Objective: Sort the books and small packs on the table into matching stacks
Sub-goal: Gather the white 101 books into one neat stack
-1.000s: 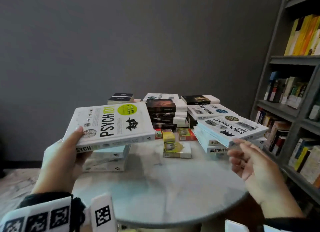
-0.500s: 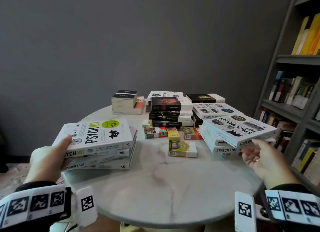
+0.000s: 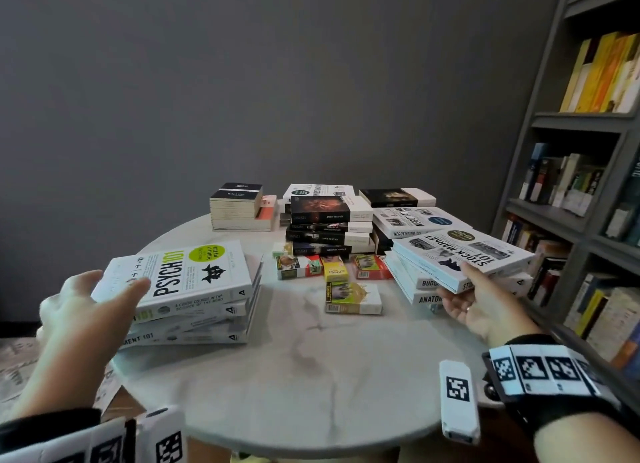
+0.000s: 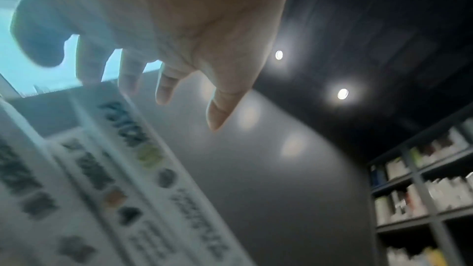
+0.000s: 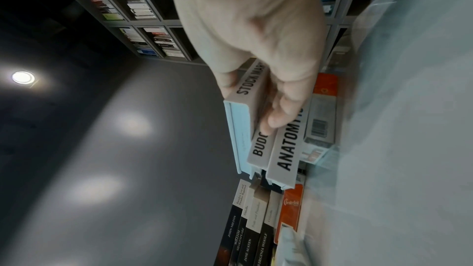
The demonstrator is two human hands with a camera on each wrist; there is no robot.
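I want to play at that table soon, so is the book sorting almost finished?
Partly. The white Psych 101 book already lies on its white stack, with the left hand open beside it. The right hand grips the white Stock Market 101 book on another pile. The small colourful packs lie loose mid-table, unsorted.

The near half of the round bench (image 3: 311,386) is bare, so a hand could slide in there. A white book pile (image 3: 194,310) blocks the left side and another white pile (image 3: 460,265) blocks the right. Between them lie small packs (image 3: 351,298), with a gap on each side. Dark book stacks (image 3: 325,230) wall off the back. A bookshelf (image 3: 588,192) stands close on the right
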